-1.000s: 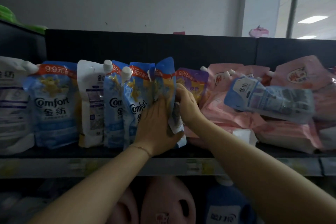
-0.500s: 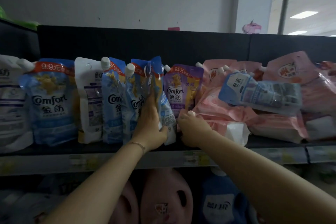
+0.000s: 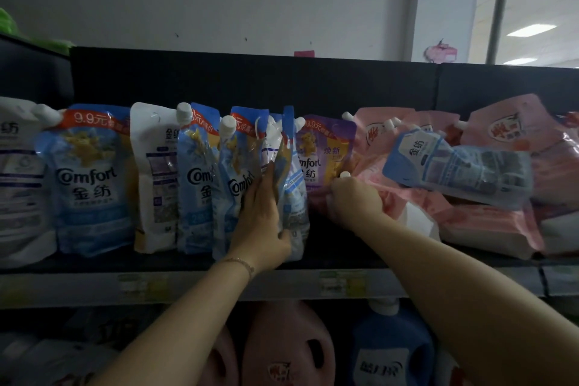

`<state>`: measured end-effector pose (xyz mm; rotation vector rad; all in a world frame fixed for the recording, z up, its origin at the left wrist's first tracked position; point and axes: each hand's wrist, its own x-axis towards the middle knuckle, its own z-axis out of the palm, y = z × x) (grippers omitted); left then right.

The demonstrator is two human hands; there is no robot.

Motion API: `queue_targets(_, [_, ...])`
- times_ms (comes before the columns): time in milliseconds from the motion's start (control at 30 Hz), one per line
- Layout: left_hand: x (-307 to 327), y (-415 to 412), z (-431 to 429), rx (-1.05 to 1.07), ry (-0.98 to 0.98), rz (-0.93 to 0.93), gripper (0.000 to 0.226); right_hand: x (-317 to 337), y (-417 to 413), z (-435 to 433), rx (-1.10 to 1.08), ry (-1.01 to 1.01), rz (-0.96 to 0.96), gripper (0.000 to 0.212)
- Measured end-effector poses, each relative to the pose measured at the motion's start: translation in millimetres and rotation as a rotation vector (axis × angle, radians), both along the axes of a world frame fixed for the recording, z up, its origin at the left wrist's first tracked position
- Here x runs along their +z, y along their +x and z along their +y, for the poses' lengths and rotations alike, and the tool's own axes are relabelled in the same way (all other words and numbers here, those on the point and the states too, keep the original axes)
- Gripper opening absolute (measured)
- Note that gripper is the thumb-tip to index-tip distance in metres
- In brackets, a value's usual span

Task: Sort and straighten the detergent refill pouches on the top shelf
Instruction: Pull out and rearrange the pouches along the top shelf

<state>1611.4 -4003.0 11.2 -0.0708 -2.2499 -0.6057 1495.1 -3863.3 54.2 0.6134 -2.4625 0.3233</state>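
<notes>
Blue Comfort pouches point(image 3: 91, 178) stand upright along the top shelf point(image 3: 282, 287), with a white pouch point(image 3: 156, 172) among them. My left hand point(image 3: 260, 222) lies flat against the rightmost blue pouches point(image 3: 293, 194), thumb around their lower edge, holding them upright. A purple Comfort pouch point(image 3: 326, 150) stands just to their right. My right hand point(image 3: 354, 200) is closed on the top of a pink pouch point(image 3: 398, 207) lying in a heap, its white cap point(image 3: 345, 174) just above my knuckles. A blue pouch point(image 3: 457, 169) lies sideways on the pink heap.
More pink pouches point(image 3: 513, 135) pile up at the right end. A black back panel point(image 3: 250, 81) closes the shelf behind. Price tags point(image 3: 343, 283) sit on the shelf's front rail. Pink point(image 3: 288, 351) and blue point(image 3: 391, 351) detergent jugs stand on the shelf below.
My right hand has left the blue pouches, moved right and down, and closed on the pink pouch. The purple pouch now shows. My left hand still presses the blue pouches.
</notes>
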Motion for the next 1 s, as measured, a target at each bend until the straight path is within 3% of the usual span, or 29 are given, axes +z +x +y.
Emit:
queue_targets(100, [-3, -7, 10, 0.076, 0.009, 0.057, 0.111, 3, -2, 1, -0.002, -0.191, -0.002, 0.015])
queue_targets(333, [-15, -23, 26, 0.170, 0.061, 0.253, 0.112, 21, 9, -13, 0.105, -0.611, -0.005, 0.021])
queue_targets(500, [-10, -28, 33, 0.180, 0.191, 0.222, 0.102, 60, 13, -19, 0.196, -1.132, -0.011, 0.028])
queue_targets(567, [-5, -30, 37, 0.215, 0.250, 0.248, 0.095, 65, 16, -24, 0.273, -1.244, 0.019, 0.026])
queue_targets(667, [1, -32, 36, 0.207, 0.318, 0.241, 0.088, 43, 20, -33, 0.387, -1.173, 0.039, 0.024])
queue_targets(900, [0, -31, 42, 0.235, 0.226, 0.175, 0.088, -5, 27, -17, 0.557, -0.836, 0.095, 0.006])
queue_targets(1000, [-4, -29, 43, 0.220, 0.206, 0.180, 0.087, -16, 29, 0, 0.606, -0.717, 0.075, 0.032])
